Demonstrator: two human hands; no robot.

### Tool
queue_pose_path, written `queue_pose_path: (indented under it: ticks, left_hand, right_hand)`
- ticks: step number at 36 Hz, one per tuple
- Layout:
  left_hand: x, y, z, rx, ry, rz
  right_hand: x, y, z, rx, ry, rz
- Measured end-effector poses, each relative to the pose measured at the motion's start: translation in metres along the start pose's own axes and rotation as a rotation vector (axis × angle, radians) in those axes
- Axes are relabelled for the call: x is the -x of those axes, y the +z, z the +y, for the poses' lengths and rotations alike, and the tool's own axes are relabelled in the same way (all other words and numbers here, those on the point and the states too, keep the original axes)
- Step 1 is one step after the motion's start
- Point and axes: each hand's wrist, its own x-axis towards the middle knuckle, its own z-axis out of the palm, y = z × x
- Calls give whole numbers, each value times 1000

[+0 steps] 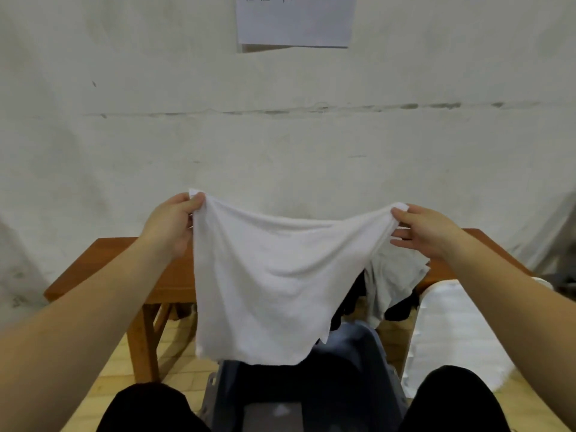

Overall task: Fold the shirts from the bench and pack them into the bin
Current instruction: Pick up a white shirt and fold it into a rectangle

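Wooden and reddish-brown, the desk (pixel 106 269) stands against a pale, scuffed wall (pixel 124 120) with a sheet of paper (pixel 294 23) pinned high on it; light wood floor (pixel 118 360) shows beneath. Between the two hands a white shirt (pixel 261 288) hangs spread in the air, its upper edge sagging in the middle. The left hand (pixel 170 224) has its grip closed tight on the shirt's upper left corner, thumb pressed over the cloth. The right hand (pixel 427 230) pinches the upper right corner, its lower fingers held straighter. Below the shirt's hem, between the person's dark-clothed knees, sits the grey bin (pixel 380 353). Under the right grip, more shirts (pixel 394 285) lie heaped on the desk, pale ones over dark.
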Motion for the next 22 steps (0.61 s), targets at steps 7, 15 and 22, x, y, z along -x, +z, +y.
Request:
queue_pose_path:
  ticks: [7,15,22]
  left_hand:
    - [1,-20,17,-186,60,20]
    - [-1,-26,29,-354,84,142]
    - [1,-27,25,-404,4,72]
  right_hand:
    - [2,-6,1,182,-12,97]
    - [2,-2,-6,153,-30,244]
    - [-8,-4,0,-178,158,75]
